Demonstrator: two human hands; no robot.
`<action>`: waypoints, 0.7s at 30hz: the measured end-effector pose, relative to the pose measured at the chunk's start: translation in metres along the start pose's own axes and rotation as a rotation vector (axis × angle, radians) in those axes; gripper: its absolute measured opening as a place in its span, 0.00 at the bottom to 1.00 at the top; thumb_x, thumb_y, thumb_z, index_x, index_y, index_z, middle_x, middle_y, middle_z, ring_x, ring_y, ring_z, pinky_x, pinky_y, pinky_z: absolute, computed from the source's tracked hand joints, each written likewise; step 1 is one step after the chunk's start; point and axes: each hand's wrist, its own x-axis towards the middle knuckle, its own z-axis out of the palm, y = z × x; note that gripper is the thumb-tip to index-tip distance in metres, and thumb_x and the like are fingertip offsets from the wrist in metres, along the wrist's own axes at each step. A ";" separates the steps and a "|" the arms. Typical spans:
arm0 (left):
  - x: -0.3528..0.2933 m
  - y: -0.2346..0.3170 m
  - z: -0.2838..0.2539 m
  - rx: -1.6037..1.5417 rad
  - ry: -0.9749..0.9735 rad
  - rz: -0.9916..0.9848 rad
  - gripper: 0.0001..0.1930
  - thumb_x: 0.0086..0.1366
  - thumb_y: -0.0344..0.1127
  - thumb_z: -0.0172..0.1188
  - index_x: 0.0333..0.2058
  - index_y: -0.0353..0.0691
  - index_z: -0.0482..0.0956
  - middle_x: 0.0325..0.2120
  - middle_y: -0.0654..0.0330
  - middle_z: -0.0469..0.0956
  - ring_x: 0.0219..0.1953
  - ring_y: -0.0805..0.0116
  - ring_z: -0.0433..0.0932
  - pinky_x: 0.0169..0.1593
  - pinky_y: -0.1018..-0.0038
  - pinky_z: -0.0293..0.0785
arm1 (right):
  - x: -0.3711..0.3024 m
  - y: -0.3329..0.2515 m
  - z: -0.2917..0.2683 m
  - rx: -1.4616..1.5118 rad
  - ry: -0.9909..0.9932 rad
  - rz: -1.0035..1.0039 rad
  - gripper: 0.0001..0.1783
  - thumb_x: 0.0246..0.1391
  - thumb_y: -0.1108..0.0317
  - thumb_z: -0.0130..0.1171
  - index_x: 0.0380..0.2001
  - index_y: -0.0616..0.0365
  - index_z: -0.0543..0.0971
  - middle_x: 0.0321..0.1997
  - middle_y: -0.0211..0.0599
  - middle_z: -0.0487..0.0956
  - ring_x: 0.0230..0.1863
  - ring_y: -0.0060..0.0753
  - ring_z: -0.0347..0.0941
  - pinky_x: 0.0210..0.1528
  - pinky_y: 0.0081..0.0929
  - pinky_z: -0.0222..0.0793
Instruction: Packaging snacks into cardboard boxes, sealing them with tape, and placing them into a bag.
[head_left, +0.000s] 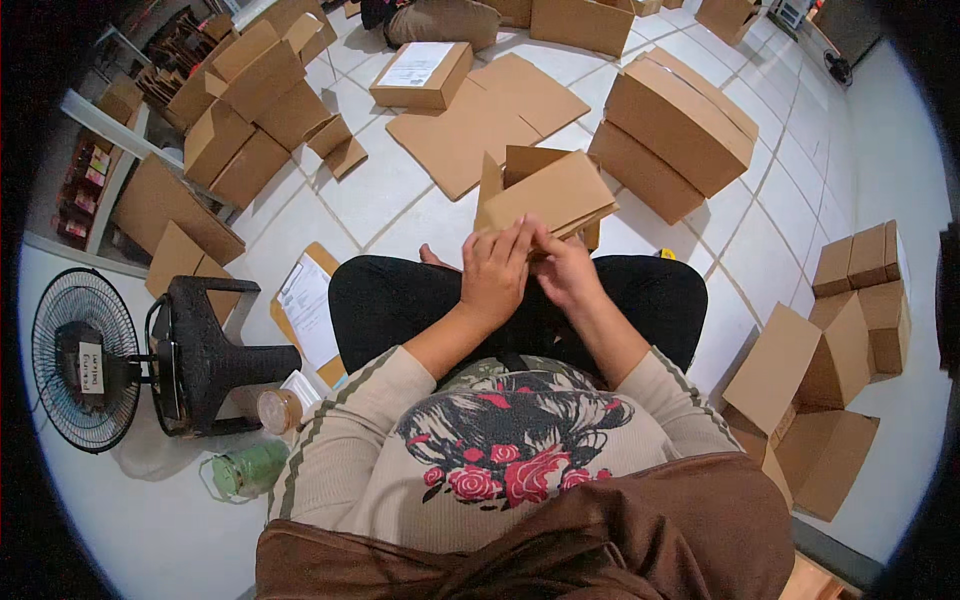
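Note:
A small brown cardboard box (pixel 550 195) stands between my knees with its top partly open. One flap or folded panel slants up toward me over the opening. My left hand (pixel 495 265) is bent over the near edge of this flap, fingers close together. Right beside it, my right hand (pixel 568 272) pinches the same edge, its thumb close to the left fingertips. The undersides of both hands and the lower part of the box are hidden.
A flat cardboard sheet (pixel 490 125) lies ahead, near a closed box with a white label (pixel 420 75). Large boxes (pixel 680 130) stand ahead right; more boxes lie left and right. At my left are a fan (pixel 85 360), black stool (pixel 215 350), clipboard (pixel 308 305), cup (pixel 279 410) and green jar (pixel 245 472).

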 end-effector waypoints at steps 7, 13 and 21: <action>-0.022 -0.028 0.019 -0.780 -0.757 -0.075 0.20 0.52 0.35 0.55 0.46 0.43 0.67 0.39 0.53 0.68 0.46 0.51 0.64 0.50 0.65 0.61 | 0.096 -0.098 -0.047 -1.395 0.112 -0.648 0.15 0.41 0.76 0.52 0.37 0.58 0.72 0.28 0.42 0.77 0.31 0.38 0.74 0.34 0.34 0.68; -0.073 -0.073 -0.041 0.115 -0.741 0.187 0.32 0.42 0.52 0.61 0.49 0.58 0.66 0.52 0.64 0.62 0.57 0.61 0.54 0.58 0.49 0.40 | 0.144 -0.080 -0.039 -2.540 -0.103 -0.241 0.11 0.39 0.69 0.51 0.30 0.49 0.76 0.30 0.41 0.77 0.33 0.42 0.74 0.33 0.36 0.69; -0.054 -0.133 -0.069 0.070 -0.474 -0.424 0.19 0.51 0.44 0.55 0.42 0.44 0.72 0.44 0.61 0.70 0.52 0.61 0.61 0.57 0.60 0.47 | 0.185 -0.036 -0.074 -2.548 -0.332 -0.085 0.10 0.38 0.70 0.50 0.26 0.62 0.77 0.30 0.48 0.76 0.33 0.45 0.74 0.36 0.36 0.70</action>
